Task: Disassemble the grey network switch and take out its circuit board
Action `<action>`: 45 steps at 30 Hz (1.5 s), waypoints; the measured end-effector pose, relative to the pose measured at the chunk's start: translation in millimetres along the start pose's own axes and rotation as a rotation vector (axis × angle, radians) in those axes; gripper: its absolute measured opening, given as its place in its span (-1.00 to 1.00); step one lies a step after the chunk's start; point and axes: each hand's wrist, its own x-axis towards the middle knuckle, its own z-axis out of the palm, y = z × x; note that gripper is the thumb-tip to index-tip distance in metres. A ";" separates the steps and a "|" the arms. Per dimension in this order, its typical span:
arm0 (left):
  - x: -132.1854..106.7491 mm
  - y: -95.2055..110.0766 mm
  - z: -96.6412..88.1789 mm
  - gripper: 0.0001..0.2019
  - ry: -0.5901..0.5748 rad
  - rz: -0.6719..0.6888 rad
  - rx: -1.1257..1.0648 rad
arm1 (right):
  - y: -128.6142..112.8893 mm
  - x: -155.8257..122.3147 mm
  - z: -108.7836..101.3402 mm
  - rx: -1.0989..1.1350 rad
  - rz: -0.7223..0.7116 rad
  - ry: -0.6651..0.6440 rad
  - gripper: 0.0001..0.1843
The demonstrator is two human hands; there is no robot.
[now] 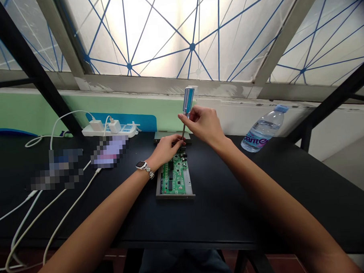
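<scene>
A green circuit board [179,175] lies in a shallow metal tray [188,184] on the black table, its long side pointing away from me. My right hand [207,123] grips a screwdriver [188,99] with a clear and blue handle, thumb and fingers closed around the lower handle. The screwdriver stands nearly upright, slightly tilted, with its shaft running down to the board's far end. There my left hand [166,149] pinches the lower shaft, its palm over the board. The tip and whatever it touches are hidden by the left fingers.
Behind the board lies a flat grey metal piece [164,134]. To the left are a power strip [130,128] with chargers, white cables [73,205] and two blurred devices, one a lit phone-like screen [110,151]. A water bottle [264,129] leans at the right near the wall.
</scene>
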 end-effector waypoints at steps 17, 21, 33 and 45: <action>-1.0 -0.3 -0.2 -0.81 0.017 -0.004 -0.013 | 3.3 4.9 -8.4 0.080 0.036 -0.114 -0.77; -1.0 -1.1 -0.1 -0.81 0.031 -0.001 -0.007 | 3.0 1.5 -7.6 0.059 0.013 -0.072 -0.67; -1.0 -0.4 -0.2 -0.81 0.036 -0.011 0.002 | 4.2 2.3 -2.7 0.157 0.029 -0.095 -0.58; 3.0 -5.8 1.3 -0.75 -0.029 0.014 -0.258 | 8.3 7.1 -9.5 0.625 0.173 -0.442 -0.74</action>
